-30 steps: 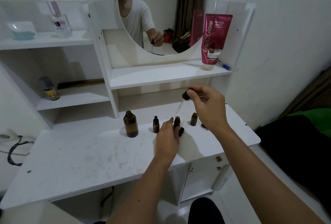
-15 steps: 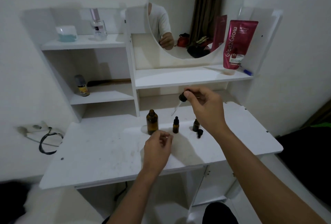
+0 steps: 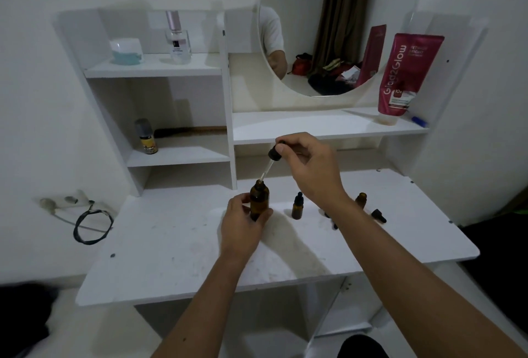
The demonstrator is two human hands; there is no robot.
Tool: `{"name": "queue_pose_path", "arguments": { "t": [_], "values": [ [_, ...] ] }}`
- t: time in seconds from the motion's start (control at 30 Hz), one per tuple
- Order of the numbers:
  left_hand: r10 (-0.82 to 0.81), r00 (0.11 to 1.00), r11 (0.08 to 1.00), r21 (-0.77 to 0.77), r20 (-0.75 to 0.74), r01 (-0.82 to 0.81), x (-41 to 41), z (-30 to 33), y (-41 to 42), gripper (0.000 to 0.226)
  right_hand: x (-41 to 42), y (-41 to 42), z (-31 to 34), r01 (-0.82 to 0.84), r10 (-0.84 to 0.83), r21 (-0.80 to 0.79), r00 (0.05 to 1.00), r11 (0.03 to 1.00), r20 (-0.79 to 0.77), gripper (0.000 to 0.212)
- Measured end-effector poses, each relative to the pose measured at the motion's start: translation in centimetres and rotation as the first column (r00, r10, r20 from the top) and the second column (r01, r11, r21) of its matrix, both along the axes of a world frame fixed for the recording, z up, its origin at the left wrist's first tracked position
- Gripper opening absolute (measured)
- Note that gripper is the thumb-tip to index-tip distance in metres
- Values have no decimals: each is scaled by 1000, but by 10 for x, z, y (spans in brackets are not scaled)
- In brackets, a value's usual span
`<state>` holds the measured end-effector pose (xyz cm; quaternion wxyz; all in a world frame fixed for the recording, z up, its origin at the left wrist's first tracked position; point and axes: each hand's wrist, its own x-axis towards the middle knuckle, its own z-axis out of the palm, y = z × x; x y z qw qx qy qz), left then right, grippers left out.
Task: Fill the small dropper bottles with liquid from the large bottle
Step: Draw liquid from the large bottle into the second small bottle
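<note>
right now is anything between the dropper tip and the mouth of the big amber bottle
Nothing visible blocks it. The right hand pinches the dropper by its black bulb, and the glass tip sits right at the open mouth of the large bottle, which the left hand holds on the table.

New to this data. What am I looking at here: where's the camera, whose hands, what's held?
One view only: a wide-angle camera worn on a person's head, looking down at their own bare hands. No robot. The left hand grips the large amber bottle on the white desk. The right hand pinches a dropper, its glass tip at the bottle's mouth. On the desk stand a capped small bottle and an open one, with a loose dropper cap lying beside it. The shelves above hold cosmetics.
</note>
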<state>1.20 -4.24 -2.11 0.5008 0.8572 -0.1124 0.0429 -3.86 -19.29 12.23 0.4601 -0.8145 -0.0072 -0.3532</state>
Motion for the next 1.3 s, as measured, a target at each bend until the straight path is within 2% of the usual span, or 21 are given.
{"name": "queue_pose_path", "arguments": {
  "t": [0.2, 0.33, 0.5, 0.83, 1.07, 1.3],
  "values": [
    [9, 1000, 999, 32, 8, -10, 4, -6, -2, 53, 15, 6, -14, -48, 35, -127, 993, 991, -110, 15],
    [1, 999, 1000, 18, 32, -2, 6, -9, -1, 50, 21, 11, -26, -97, 66, -130, 973, 987, -223, 16],
    [12, 999, 1000, 15, 48, -13, 4, -7, -1, 51, 21, 13, -46, -95, 60, -111, 956, 989, -288, 19],
    [9, 999, 1000, 1, 31, -9, 5, -8, -1, 55, 9, 7, -50, -41, 24, -91, 982, 995, -186, 28],
    [14, 1000, 999, -51, -25, -15, -3, 2, 0, 82, -24, -10, -48, 46, -54, -108, 995, 993, -78, 28],
    [62, 998, 987, -148, -26, -65, -15, 5, 3, 85, -66, -42, -61, 125, -125, -11, 983, 992, -137, 20]
  ]
}}
